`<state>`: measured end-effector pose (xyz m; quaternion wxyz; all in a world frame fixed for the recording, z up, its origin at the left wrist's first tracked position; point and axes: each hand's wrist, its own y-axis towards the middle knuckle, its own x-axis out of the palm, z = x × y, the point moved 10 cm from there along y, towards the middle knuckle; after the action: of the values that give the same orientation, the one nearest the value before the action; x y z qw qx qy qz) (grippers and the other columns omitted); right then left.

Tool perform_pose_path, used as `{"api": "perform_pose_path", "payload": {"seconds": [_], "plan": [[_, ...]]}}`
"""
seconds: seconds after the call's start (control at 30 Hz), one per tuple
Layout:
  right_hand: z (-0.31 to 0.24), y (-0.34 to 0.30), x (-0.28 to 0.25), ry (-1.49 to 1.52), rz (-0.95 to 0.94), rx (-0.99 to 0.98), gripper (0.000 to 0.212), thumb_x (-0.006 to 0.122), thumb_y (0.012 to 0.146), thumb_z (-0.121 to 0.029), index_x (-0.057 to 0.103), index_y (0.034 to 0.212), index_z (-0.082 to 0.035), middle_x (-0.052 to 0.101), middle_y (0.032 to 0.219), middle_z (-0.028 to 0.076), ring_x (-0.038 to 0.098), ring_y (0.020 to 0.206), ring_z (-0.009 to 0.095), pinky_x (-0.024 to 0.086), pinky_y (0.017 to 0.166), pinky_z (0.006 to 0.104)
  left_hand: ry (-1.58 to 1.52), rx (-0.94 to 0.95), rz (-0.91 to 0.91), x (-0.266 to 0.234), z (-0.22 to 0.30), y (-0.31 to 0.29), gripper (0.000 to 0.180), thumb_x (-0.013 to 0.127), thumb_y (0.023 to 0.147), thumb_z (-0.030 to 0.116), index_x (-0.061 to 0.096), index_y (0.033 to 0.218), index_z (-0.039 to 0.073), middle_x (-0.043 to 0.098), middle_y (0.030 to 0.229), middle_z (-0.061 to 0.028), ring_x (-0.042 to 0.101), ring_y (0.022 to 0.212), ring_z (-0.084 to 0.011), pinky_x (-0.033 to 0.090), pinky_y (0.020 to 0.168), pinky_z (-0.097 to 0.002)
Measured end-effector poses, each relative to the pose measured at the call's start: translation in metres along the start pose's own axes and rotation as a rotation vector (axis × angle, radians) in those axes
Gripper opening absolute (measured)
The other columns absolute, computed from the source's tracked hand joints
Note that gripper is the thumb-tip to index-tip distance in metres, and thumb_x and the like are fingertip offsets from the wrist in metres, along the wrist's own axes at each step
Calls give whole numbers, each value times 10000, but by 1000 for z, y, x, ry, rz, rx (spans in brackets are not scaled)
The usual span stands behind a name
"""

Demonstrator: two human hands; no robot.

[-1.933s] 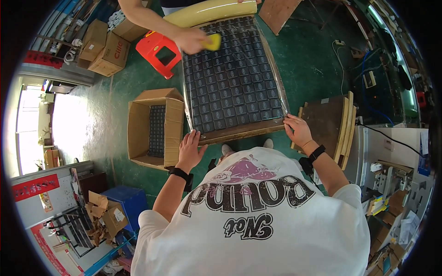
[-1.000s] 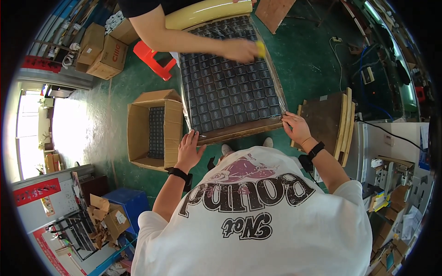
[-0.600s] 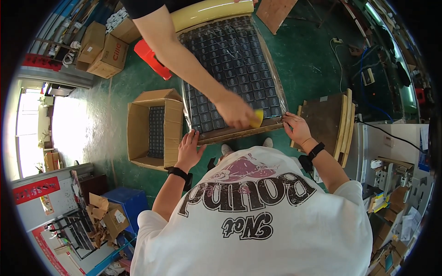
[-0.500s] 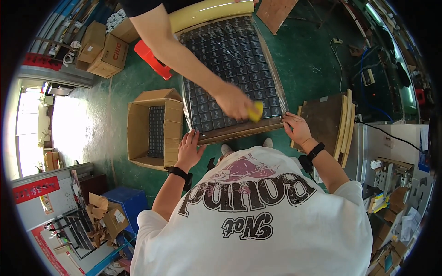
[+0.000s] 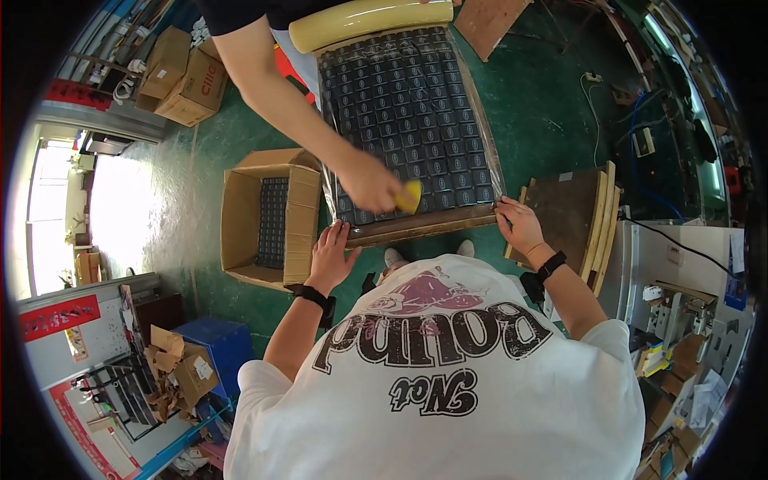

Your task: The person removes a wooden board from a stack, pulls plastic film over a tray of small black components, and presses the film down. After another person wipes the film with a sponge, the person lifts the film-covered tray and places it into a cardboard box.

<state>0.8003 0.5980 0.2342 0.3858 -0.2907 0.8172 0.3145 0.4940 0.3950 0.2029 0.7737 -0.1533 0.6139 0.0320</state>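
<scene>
Rows of small black square pieces [image 5: 412, 120] lie on a board under clear plastic film [image 5: 494, 172]. At the board's near left corner, my left hand [image 5: 328, 258] has its fingers closed on the film's edge. My right hand [image 5: 522, 227] grips the film in the same way at the near right corner. Between them runs the board's brown near edge [image 5: 428, 227]. A co-worker's hand [image 5: 366, 182] reaches in from the far left, pressing a yellow scraper [image 5: 410, 197] on the film near that edge.
The film roll [image 5: 372, 26] lies across the far end. An open cardboard box [image 5: 240, 224] with more black pieces inside stands at left on the green floor. To the right are stacked wooden boards [image 5: 564, 212] and a grey cabinet [image 5: 668, 252].
The co-worker's hand and the yellow scraper have moved left along the near edge. The film roll and the far end of the board appear slightly further right. My hands stay at the corners.
</scene>
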Motion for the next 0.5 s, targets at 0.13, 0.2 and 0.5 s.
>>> {"api": "perform_pose_path", "payload": {"seconds": [0.13,0.2,0.5], "plan": [[0,1,-2,4,11,14,137,558,774,-135,616,845,-33,629,884,102,569,950,258,447,821,355,-9,3,6,0,1,-1,567,485,838,380,328,1296,86,303,1332,-110,313,1196,-321,303,955,-431],[3,0,1,-4,-1,14,134,556,777,-134,610,851,-37,624,907,101,561,968,257,442,826,347,-1,-1,2,0,1,-1,565,485,838,378,329,1295,85,304,1331,-111,314,1196,-321,304,955,-430],[4,-1,3,-11,-18,27,138,551,783,-139,609,861,-41,621,921,101,555,984,253,433,837,343,-10,-2,7,-1,1,-1,568,500,829,367,336,1290,80,309,1326,-115,320,1191,-322,308,951,-429]]}}
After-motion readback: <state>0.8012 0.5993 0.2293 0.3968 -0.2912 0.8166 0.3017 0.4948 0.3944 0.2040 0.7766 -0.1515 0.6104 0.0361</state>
